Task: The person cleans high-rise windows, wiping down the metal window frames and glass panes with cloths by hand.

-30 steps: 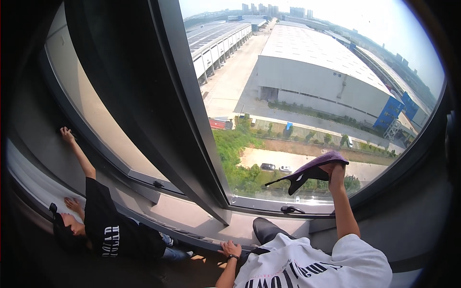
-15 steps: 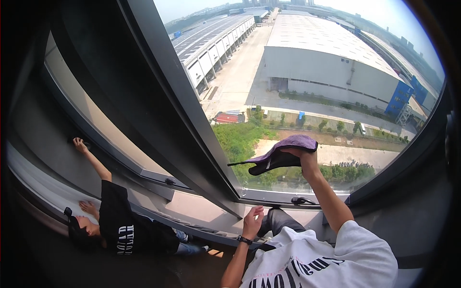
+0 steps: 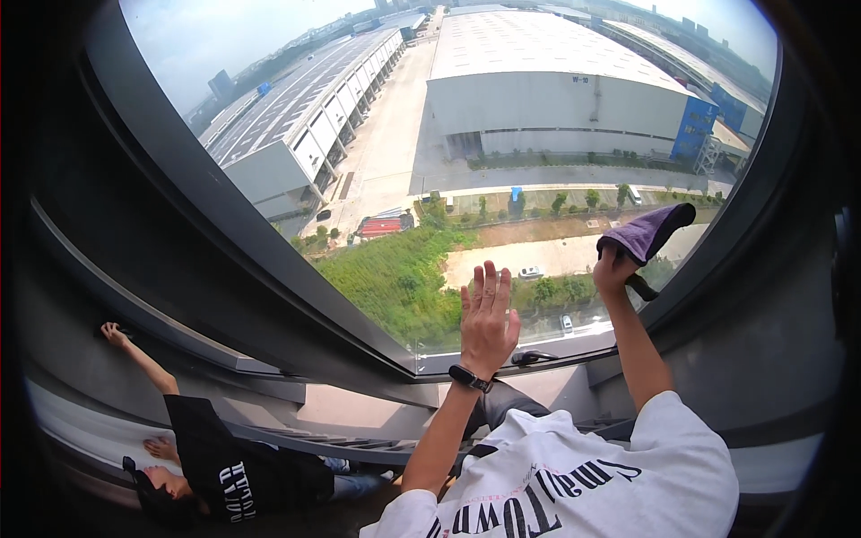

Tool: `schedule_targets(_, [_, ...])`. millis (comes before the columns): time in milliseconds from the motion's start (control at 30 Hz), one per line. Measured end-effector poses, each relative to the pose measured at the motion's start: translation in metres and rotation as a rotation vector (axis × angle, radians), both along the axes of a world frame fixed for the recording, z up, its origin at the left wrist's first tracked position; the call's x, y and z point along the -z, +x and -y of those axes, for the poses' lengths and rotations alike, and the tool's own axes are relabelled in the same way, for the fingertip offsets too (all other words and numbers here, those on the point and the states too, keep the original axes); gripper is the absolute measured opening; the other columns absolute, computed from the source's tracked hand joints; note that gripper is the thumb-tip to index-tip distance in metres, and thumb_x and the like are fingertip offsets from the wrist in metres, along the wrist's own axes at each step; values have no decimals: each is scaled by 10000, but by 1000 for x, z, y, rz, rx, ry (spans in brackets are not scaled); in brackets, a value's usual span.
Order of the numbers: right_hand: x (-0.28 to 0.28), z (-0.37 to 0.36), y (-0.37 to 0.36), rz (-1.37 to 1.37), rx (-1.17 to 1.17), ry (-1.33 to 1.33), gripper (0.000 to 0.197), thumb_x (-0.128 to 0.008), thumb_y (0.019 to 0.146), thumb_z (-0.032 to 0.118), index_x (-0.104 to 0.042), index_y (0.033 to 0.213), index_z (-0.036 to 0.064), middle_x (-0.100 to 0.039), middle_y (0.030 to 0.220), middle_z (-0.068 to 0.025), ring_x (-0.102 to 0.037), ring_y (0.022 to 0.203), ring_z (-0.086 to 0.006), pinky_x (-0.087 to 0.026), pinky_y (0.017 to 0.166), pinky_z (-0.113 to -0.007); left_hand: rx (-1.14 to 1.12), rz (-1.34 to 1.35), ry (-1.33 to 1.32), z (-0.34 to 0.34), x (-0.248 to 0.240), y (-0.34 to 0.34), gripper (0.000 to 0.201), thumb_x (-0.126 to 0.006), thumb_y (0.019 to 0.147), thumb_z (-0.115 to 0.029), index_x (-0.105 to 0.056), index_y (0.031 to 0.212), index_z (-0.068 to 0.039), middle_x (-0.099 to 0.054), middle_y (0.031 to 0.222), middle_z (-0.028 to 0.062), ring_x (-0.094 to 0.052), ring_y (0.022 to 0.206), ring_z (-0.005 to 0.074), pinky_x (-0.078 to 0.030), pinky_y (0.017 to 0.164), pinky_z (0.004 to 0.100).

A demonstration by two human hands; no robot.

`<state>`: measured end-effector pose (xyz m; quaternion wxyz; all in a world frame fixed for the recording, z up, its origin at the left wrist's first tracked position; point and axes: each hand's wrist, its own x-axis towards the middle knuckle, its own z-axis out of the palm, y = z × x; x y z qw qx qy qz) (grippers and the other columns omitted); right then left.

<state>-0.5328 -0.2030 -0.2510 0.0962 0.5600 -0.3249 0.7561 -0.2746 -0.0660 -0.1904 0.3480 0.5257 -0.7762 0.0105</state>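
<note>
My left hand [image 3: 489, 327] is raised before the large window pane [image 3: 395, 296], its fingers stretched upward and holding nothing. Whether the palm touches the glass I cannot tell. A dark watch [image 3: 471, 378] is on that wrist. Toward the right side of the pane, my right hand [image 3: 613, 269] grips a purple and black cloth [image 3: 641, 235] in a bunched fist. The cloth's upper end points up and right, near the window frame, and a dark end hangs below the hand. Contact between cloth and glass cannot be made out.
A black window handle [image 3: 534, 357] sits on the lower frame between my arms. A broad dark mullion [image 3: 260, 269] slants along the pane's left. At far left, a person in a black shirt [image 3: 242, 462] reaches one hand [image 3: 114, 333] to the dark wall or frame.
My left hand has risen from near the sill to before the glass, fingers extended. My right hand has moved right with the cloth, now bunched and upright. The view has shifted.
</note>
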Motion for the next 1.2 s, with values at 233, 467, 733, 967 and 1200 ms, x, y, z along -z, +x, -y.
schedule_targets(233, [-84,-38,62,-603,17,140,400,-724,549,309,-663,890,109,-637,902,-84,-620,809,-295,-480,774,-396,-12,-174,73,0,-5,4,627,-610,770,-98,-424,1369,-74,-219,1502,177,-179,1394,361,-205,1096,510])
schedule_targets(467, [-128,-43,79,-400,-255,-234,54,-600,605,127,-607,615,75,-564,577,-73,-549,492,-258,-434,523,-314,36,-260,12,5,-3,-2,500,-602,780,-96,-527,1273,-81,-222,1502,177,-172,1396,358,-217,1094,503])
schedule_targets(733, [-136,-48,83,-505,-379,-110,129,-587,625,81,-671,717,49,-630,666,-108,-621,563,-263,-483,513,-305,37,-161,11,-4,5,9,356,-601,761,-79,-632,1116,-93,-191,1517,163,-181,1402,330,-230,1083,522])
schedule_targets(967, [-149,-46,101,-523,-385,-229,158,-578,586,89,-676,701,41,-663,735,-132,-655,650,-290,-521,638,-330,27,-127,0,-2,15,19,370,-576,785,-73,-597,1155,-70,-235,1500,168,-232,1385,325,-253,1074,522])
schedule_targets(1200, [-167,-45,134,-399,-486,-211,163,-570,626,98,-677,706,5,-650,669,-107,-640,571,-248,-520,583,-313,-48,-375,-156,-4,9,22,436,-584,783,-67,-534,1216,-55,-259,1462,256,-251,1351,420,-238,1082,518])
